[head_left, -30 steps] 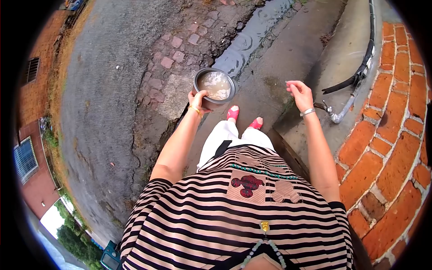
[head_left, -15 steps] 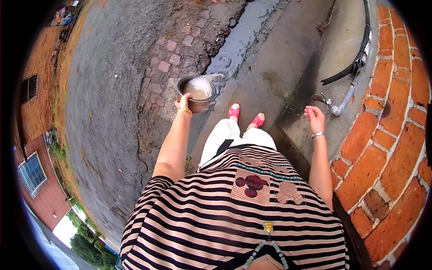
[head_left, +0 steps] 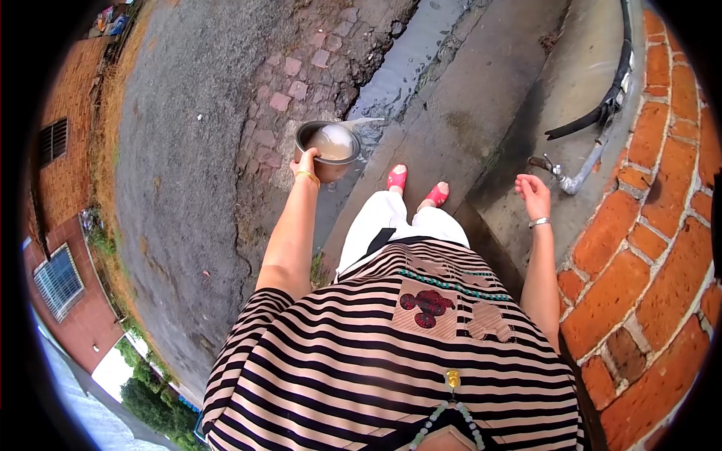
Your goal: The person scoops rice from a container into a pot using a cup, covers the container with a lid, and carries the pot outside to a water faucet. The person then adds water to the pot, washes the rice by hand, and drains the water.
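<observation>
My left hand is closed on the near rim of a round metal pot, held out over the wet gutter. Inside is cloudy water around a white mass. The pot tilts, and a pale stream leaves its far right rim toward the gutter. To the right, my right hand hangs in the air with its fingers curled in and nothing visible in them. It is nearest to a metal tap on a grey pipe, apart from it.
A water-filled gutter runs ahead between rough paving and a concrete strip. A black hose lies in the concrete basin beside an orange brick wall. My feet in red shoes stand on the concrete.
The stream from the pot now arcs farther right. My right hand has curled its fingers more, and the water drops beside it are gone. The view has shifted slightly.
</observation>
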Available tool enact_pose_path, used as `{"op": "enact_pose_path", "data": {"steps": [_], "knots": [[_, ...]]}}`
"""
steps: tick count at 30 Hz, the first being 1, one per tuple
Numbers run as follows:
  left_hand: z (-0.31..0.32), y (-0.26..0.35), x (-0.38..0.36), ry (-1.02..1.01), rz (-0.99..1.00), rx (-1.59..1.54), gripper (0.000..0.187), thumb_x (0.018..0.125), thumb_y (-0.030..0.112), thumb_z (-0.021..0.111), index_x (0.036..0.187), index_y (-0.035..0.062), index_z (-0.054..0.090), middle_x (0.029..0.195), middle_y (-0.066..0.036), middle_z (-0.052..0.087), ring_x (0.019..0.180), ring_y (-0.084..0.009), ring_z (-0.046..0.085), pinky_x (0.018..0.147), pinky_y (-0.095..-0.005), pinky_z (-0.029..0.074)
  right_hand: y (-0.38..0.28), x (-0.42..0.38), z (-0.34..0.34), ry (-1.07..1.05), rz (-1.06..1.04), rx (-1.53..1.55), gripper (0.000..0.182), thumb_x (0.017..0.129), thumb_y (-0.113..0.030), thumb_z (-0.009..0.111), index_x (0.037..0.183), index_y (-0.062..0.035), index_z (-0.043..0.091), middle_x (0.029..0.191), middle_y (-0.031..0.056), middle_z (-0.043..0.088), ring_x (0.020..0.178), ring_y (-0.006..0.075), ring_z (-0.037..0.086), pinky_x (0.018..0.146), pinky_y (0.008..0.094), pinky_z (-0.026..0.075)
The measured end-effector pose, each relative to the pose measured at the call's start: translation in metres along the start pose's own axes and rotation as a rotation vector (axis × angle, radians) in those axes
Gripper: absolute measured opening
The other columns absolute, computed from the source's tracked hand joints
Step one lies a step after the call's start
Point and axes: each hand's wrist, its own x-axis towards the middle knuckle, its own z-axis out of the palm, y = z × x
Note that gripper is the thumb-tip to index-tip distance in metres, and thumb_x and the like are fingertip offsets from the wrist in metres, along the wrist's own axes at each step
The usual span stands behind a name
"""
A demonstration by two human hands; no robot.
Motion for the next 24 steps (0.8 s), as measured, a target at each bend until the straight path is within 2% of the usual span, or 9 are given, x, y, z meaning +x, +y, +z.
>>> {"op": "enact_pose_path", "data": {"steps": [8, 11, 22, 24], "knots": [[-0.001, 0.013, -0.024, 0.042, -0.009, 0.069, 0.099, 0.046, 0.015, 0.072, 0.133, -0.0049, 0.029, 0.118, -0.021, 0.05, 0.104, -0.0303, 0.053, 0.09, -0.0363, 0.043, -0.003, 0.006, -0.002, 0.012, -0.004, -0.013, 0.015, 0.091, -0.012, 0.053, 0.1, -0.0042, 0.063, 0.088, 0.0028, 0.066, 0.074, 0.0077, 0.061, 0.061, 0.0197, 0.045], [0.0, 0.008, -0.007, 0.062, -0.004, 0.14, 0.098, 0.046, 0.015, 0.072, 0.132, -0.0047, 0.03, 0.118, -0.022, 0.051, 0.103, -0.0303, 0.054, 0.09, -0.0365, 0.043, -0.003, 0.006, -0.003, 0.019, -0.009, 0.003, 0.015, 0.091, -0.012, 0.053, 0.099, -0.0041, 0.063, 0.088, 0.0028, 0.066, 0.074, 0.0075, 0.061, 0.061, 0.0196, 0.045], [0.005, 0.017, -0.018, 0.089, 0.009, 0.186, 0.102, 0.046, 0.015, 0.071, 0.135, -0.0037, 0.026, 0.123, -0.022, 0.048, 0.107, -0.0326, 0.052, 0.091, -0.0373, 0.043, 0.007, 0.002, -0.004, 0.017, 0.016, 0.014, 0.015, 0.09, -0.011, 0.054, 0.099, -0.0029, 0.063, 0.088, 0.004, 0.066, 0.074, 0.008, 0.061, 0.061, 0.0197, 0.046], [0.006, 0.012, -0.008, 0.105, 0.029, 0.22, 0.101, 0.049, 0.022, 0.072, 0.135, -0.0035, 0.027, 0.123, -0.022, 0.048, 0.108, -0.0325, 0.051, 0.09, -0.0422, 0.042, 0.009, 0.003, -0.004, 0.017, 0.017, 0.024, 0.015, 0.091, -0.011, 0.054, 0.099, -0.0027, 0.063, 0.088, 0.0041, 0.066, 0.074, 0.0082, 0.061, 0.062, 0.0199, 0.046]]}}
